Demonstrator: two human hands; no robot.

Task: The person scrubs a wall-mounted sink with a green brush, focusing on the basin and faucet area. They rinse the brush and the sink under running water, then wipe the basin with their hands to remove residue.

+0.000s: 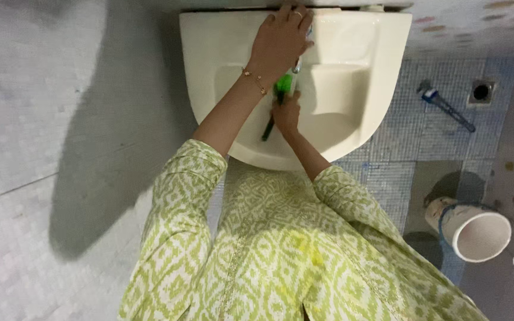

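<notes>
Leaning over the sink (352,41), our left hand (281,38) wraps the tap (297,64) at the back rim while our right hand (287,110) grips a green toothbrush (281,89) low in the bowl, presumably under the spout.

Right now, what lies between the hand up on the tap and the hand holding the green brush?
In the head view, only a short stretch of cream ceramic washbasin separates the left hand on the tap from the right hand gripping the green-headed, dark-handled brush.
</notes>
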